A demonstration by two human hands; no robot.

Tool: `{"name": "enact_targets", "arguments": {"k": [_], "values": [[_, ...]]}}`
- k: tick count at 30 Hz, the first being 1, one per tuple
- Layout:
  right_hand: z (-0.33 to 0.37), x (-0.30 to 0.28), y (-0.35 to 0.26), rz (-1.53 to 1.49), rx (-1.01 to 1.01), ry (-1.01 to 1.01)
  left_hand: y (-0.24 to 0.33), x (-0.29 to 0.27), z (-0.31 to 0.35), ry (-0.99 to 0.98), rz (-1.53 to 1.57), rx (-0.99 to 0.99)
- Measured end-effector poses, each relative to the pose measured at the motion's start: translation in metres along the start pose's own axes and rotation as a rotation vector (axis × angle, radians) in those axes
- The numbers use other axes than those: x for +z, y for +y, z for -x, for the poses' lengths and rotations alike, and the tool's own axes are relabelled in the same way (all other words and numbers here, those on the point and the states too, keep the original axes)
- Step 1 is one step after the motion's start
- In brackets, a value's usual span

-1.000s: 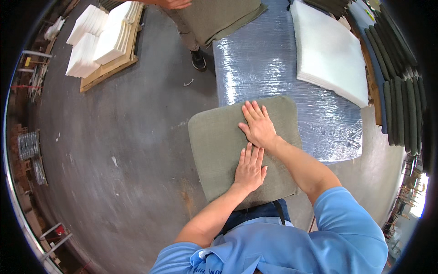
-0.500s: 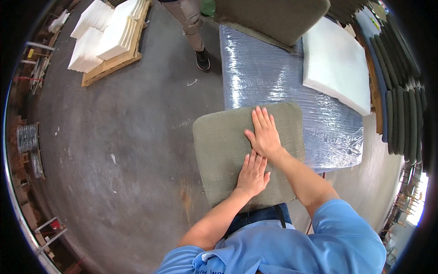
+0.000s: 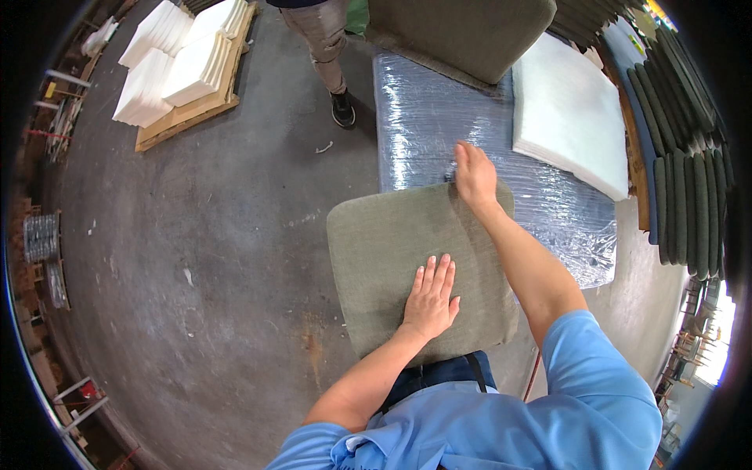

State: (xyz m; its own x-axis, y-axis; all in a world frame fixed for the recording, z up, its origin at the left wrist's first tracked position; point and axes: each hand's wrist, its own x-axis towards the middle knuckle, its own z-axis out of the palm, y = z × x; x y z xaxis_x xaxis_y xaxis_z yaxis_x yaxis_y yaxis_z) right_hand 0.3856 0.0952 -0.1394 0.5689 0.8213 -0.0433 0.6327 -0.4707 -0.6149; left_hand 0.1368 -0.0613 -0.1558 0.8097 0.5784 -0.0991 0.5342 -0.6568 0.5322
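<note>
A green-grey seat cushion [image 3: 384, 235] with rounded corners lies in front of my body, its far right part over a plastic-wrapped block [image 3: 431, 129]. My left hand [image 3: 430, 301] rests flat on the cushion's near middle, fingers stretched out. Over the cushion's far edge is my right hand [image 3: 475, 177], seen from its thumb side, fingers stretched away from me and nothing visible in it. It casts a shadow on the fabric and appears raised off it.
Another dark cushion [image 3: 454, 35] and white padding sheets [image 3: 572, 113] lie on the wrapped block. Dark cushions [image 3: 689, 204] are stacked at the right. White foam stacks [image 3: 145, 90] stand on a pallet [image 3: 188, 117] at far left. A person's leg [image 3: 325, 55] is beyond, on the floor.
My right hand has lifted from the middle of the cushion and moved away from me to its far edge. My left hand stays flat on the cushion.
</note>
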Motion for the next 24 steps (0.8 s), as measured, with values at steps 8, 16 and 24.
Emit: {"name": "enact_targets", "arguments": {"k": [8, 16, 24], "values": [[0.005, 0.072, -0.019, 0.365, -0.347, -0.076, 0.000, 0.004, 0.001, -0.011, 0.029, -0.011], [-0.019, 0.067, -0.008, 0.362, -0.938, -0.451, -0.002, -0.001, -0.002, 0.026, 0.039, -0.012], [0.020, 0.081, -0.028, 0.473, -0.357, -0.157, -0.001, 0.013, -0.002, 0.005, -0.006, -0.030]]}}
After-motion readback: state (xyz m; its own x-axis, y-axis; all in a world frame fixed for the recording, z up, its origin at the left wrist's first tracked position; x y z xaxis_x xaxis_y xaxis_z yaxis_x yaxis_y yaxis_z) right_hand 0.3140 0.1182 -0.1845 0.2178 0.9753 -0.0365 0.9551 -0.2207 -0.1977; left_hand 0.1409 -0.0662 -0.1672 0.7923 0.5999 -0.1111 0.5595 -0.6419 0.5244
